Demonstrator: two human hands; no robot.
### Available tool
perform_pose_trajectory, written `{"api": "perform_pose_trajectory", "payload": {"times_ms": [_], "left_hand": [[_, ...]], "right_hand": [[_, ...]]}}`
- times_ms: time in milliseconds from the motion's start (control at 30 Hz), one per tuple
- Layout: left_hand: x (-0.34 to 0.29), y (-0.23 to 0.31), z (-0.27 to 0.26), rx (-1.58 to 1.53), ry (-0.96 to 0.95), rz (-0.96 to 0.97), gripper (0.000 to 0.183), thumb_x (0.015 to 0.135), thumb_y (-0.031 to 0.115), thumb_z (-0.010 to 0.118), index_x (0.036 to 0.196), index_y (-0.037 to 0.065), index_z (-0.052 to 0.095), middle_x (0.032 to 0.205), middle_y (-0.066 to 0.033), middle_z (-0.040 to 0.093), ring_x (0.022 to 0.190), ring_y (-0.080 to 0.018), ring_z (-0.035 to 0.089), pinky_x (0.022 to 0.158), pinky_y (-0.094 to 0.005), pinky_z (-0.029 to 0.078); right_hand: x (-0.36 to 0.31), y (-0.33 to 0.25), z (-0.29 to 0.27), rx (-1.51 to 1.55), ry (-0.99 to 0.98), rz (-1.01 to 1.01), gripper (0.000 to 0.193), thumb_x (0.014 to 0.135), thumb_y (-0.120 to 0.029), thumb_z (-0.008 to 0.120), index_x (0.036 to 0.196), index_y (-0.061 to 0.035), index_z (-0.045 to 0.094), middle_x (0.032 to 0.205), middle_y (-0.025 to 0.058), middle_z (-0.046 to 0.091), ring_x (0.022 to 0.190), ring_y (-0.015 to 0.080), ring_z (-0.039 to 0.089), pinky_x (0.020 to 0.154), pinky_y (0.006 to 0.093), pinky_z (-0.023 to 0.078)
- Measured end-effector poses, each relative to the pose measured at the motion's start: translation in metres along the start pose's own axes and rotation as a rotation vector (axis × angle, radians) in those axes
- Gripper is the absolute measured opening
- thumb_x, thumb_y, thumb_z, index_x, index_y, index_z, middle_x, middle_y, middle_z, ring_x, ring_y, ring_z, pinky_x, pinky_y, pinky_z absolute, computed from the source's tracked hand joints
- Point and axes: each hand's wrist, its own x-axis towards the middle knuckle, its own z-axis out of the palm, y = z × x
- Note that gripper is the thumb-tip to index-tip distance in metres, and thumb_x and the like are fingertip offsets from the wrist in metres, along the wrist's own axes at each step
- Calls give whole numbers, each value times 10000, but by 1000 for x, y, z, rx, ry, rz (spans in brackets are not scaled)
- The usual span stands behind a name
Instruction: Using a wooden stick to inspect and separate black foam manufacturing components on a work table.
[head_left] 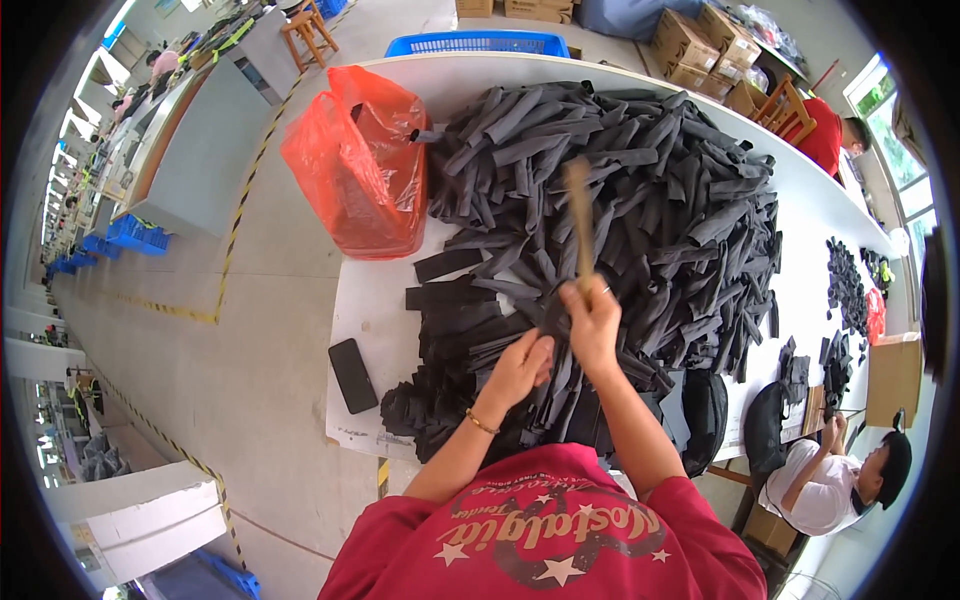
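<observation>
My right hand (pixel 594 318) is closed around a thin light-brown stick (pixel 580 215), which looks wooden and points away from me, its far end blurred. Just to the left and nearer, my left hand (pixel 520 370) is closed at one end of a dark fabric piece (pixel 556 318) that spans the gap between my hands. Whether the stick runs inside this fabric cannot be made out. Beyond and around both hands spreads a large heap of dark grey fabric strips or tubes (pixel 690 220). Flatter stacked dark pieces (pixel 455 312) lie left of my hands.
A red plastic bag (pixel 375 170) stands at the table's far left, a black phone (pixel 353 376) near its left edge. A blue basket (pixel 478 43) sits behind the white table (pixel 375 290). On the right, a person in white (pixel 815 485) works beside a cardboard box (pixel 893 380).
</observation>
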Motion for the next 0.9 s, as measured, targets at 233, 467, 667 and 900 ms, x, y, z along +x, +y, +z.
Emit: {"api": "perform_pose_trajectory", "payload": {"times_ms": [233, 467, 667, 900], "left_hand": [[-10, -39, -15, 25, 16, -60, 310, 1011, 218, 434, 788, 23, 524, 596, -25, 512, 496, -91, 494, 497, -238, 403], [90, 25, -35, 471, 222, 445, 160, 923, 124, 602, 1024, 1, 615, 854, -68, 647, 782, -156, 637, 744, -266, 496], [152, 80, -36, 696, 229, 781, 735, 746, 199, 774, 1350, -12, 412, 1390, -177, 431, 1314, -345, 385, 1106, -393, 306], [147, 32, 14, 89, -102, 130, 156, 998, 100, 402, 969, -2, 516, 622, -26, 523, 558, -82, 566, 525, -252, 461]], "right_hand": [[153, 33, -41, -103, 250, 22, 281, 824, -242, 713, 884, 2, 586, 682, 27, 551, 608, 122, 529, 594, 272, 437], [217, 78, -10, -183, 289, -9, 347, 842, -270, 724, 928, 58, 653, 687, 62, 599, 663, 127, 539, 642, 285, 443], [155, 15, -15, 84, -150, 201, 219, 865, -168, 700, 946, 32, 664, 734, -58, 543, 689, 41, 459, 617, 213, 376], [152, -3, -25, -66, -129, -29, 94, 899, -80, 645, 870, 9, 644, 722, -70, 520, 672, 24, 415, 596, 191, 333]]}}
